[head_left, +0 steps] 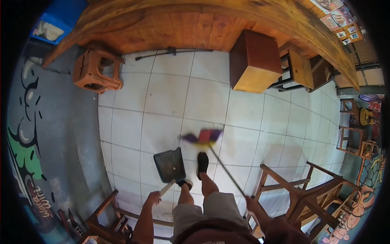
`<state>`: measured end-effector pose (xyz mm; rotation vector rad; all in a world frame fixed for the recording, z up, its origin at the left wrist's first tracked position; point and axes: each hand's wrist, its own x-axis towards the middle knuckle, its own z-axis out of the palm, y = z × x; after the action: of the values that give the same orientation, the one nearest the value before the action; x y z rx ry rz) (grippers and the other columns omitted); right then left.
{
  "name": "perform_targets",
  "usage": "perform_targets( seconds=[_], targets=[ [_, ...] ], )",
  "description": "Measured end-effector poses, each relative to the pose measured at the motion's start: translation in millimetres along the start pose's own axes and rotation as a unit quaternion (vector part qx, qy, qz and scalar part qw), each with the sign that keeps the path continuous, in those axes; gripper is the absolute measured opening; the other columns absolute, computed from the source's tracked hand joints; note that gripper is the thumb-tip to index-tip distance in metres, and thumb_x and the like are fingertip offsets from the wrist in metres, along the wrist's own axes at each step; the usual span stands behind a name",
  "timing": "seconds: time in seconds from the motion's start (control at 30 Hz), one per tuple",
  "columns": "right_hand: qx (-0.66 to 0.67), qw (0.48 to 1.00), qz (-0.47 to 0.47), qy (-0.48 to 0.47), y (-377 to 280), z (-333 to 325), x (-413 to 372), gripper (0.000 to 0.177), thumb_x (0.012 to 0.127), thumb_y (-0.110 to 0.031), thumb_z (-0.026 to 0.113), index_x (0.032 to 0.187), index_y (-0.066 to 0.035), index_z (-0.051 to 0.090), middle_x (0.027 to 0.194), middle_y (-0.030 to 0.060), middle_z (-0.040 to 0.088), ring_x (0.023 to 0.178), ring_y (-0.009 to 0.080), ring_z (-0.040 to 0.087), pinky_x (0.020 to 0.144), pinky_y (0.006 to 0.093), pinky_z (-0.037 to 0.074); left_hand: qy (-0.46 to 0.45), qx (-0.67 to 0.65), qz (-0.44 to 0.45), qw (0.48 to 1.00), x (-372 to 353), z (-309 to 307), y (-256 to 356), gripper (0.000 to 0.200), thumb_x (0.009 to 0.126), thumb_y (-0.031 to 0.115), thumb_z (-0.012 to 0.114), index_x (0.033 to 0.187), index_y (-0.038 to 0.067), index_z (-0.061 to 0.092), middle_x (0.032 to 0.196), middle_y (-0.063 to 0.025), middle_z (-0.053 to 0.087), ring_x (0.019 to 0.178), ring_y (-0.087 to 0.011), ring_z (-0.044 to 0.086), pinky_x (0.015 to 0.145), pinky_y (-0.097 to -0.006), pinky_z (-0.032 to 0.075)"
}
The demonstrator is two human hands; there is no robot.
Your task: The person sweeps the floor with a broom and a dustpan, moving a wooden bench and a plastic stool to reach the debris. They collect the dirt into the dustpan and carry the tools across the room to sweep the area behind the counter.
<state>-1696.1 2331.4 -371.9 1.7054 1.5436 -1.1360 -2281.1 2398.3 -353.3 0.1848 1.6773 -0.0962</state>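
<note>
My left hand point(154, 198) is closed around the pale handle of a dark dustpan point(164, 164), whose pan is at floor level beside my left shoe. A small light speck shows inside the pan. In my right hand point(251, 204) is the thin dark stick of a broom point(228, 171). Its purple, red and yellow head point(206, 137), blurred by motion, is at the floor just beyond my right shoe point(202, 163). The broom head is apart from the dustpan, up and to its right.
White floor tiles point(166, 93) spread ahead, with a few tiny dark specks. An orange plastic stool point(91, 73), a black stand point(172, 51) and a brown box point(256, 57) line the wooden counter point(178, 30). Wooden chairs point(304, 197) stand close on my right; other wooden furniture point(103, 209) is left.
</note>
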Motion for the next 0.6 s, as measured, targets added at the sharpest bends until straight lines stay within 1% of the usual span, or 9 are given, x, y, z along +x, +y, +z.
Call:
perform_targets(
  seconds=[0.03, 0.1, 0.13, 0.2, 0.23, 0.27, 0.33, 0.5, 0.6],
  targets=[
    [0.084, 0.996, 0.037, 0.007, -59.4, -74.7, -50.1, 0.033, 0.085, -0.024, 0.043, 0.111, -0.005, 0.049, 0.107, 0.0232, 0.052, 0.1, 0.035, 0.05, 0.082, 0.0374, 0.042, 0.001, 0.017, -0.013, 1.0, -4.2, 0.4, 4.0, 0.034, 0.086, 0.031, 0.04, 0.107, 0.007, 0.052, 0.058, -0.0067, 0.052, 0.042, -0.0113, 0.046, 0.035, -0.0257, 0.037],
    [0.268, 0.961, 0.071, 0.016, -49.3, -54.7, -73.3, 0.033, 0.085, -0.024, 0.044, 0.112, -0.005, 0.049, 0.104, 0.024, 0.053, 0.1, 0.034, 0.05, 0.082, 0.0366, 0.042, 0.004, 0.043, -0.031, 0.999, -6.8, -1.3, -2.9, 0.034, 0.086, 0.031, 0.039, 0.107, 0.007, 0.051, 0.057, -0.0065, 0.051, 0.042, -0.0114, 0.046, 0.035, -0.0258, 0.037],
    [0.23, 0.97, 0.014, 0.073, -45.7, -43.1, -70.1, 0.035, 0.085, -0.025, 0.043, 0.114, -0.007, 0.047, 0.096, 0.0236, 0.056, 0.092, 0.0346, 0.054, 0.076, 0.0375, 0.044, 0.005, 0.044, -0.024, 0.999, -3.2, 0.0, -7.2, 0.034, 0.086, 0.031, 0.039, 0.107, 0.006, 0.051, 0.058, -0.0067, 0.051, 0.042, -0.0116, 0.046, 0.035, -0.0261, 0.038],
    [0.201, 0.97, 0.132, -0.02, -77.0, -78.7, -38.6, 0.036, 0.085, -0.03, 0.042, 0.116, -0.011, 0.047, 0.087, 0.0217, 0.058, 0.082, 0.037, 0.056, 0.069, 0.0402, 0.046, -0.021, 0.048, -0.016, 0.998, -1.5, -1.0, -10.0, 0.036, 0.086, 0.031, 0.039, 0.11, 0.006, 0.05, 0.059, -0.0077, 0.053, 0.042, -0.0119, 0.047, 0.036, -0.0265, 0.039],
    [0.204, 0.97, -0.017, 0.131, -83.9, -75.6, -8.0, 0.036, 0.086, -0.033, 0.04, 0.117, -0.015, 0.046, 0.082, 0.022, 0.058, 0.076, 0.0375, 0.057, 0.065, 0.0431, 0.046, -0.021, 0.053, -0.016, 0.998, -3.0, 0.2, -11.6, 0.036, 0.086, 0.031, 0.039, 0.11, 0.006, 0.05, 0.059, -0.0077, 0.053, 0.042, -0.0119, 0.047, 0.036, -0.0265, 0.039],
    [0.247, 0.959, 0.051, 0.13, -103.0, -92.8, 30.6, 0.036, 0.086, -0.034, 0.04, 0.116, -0.017, 0.047, 0.085, 0.0216, 0.058, 0.077, 0.0381, 0.056, 0.067, 0.0439, 0.045, -0.009, 0.069, -0.005, 0.998, -6.3, 3.2, -9.4, 0.036, 0.086, 0.031, 0.039, 0.109, 0.006, 0.05, 0.059, -0.0079, 0.053, 0.042, -0.0119, 0.047, 0.036, -0.0265, 0.039],
    [0.269, 0.935, -0.035, 0.23, -122.2, -110.1, 131.3, 0.035, 0.087, -0.035, 0.036, 0.117, -0.019, 0.046, 0.099, 0.0153, 0.057, 0.081, 0.0372, 0.056, 0.072, 0.0451, 0.046, 0.026, 0.041, -0.008, 0.999, 0.8, 5.3, -21.1, 0.034, 0.086, 0.031, 0.04, 0.108, 0.007, 0.052, 0.059, -0.0072, 0.054, 0.042, -0.0116, 0.046, 0.036, -0.026, 0.038],
    [0.201, 0.94, -0.044, 0.273, -197.0, -274.0, 353.3, 0.038, 0.086, -0.032, 0.027, 0.122, -0.023, 0.039, 0.106, 0.0168, 0.054, 0.095, 0.0363, 0.053, 0.082, 0.0449, 0.042, 0.039, 0.037, -0.017, 0.998, -37.5, 0.0, -5.6, 0.035, 0.086, 0.03, 0.041, 0.114, 0.01, 0.05, 0.059, -0.0045, 0.052, 0.044, -0.0104, 0.047, 0.036, -0.0251, 0.037],
    [0.057, 0.97, 0.001, 0.238, -220.1, -374.8, 377.5, 0.037, 0.081, -0.017, 0.033, 0.117, -0.019, 0.043, 0.103, 0.0159, 0.057, 0.094, 0.033, 0.055, 0.078, 0.0426, 0.046, 0.057, 0.001, 0.015, 0.998, -41.3, -3.8, -17.2, 0.036, 0.087, 0.029, 0.04, 0.116, 0.009, 0.049, 0.058, -0.0028, 0.05, 0.045, -0.0093, 0.046, 0.037, -0.0237, 0.036]
  ],
)
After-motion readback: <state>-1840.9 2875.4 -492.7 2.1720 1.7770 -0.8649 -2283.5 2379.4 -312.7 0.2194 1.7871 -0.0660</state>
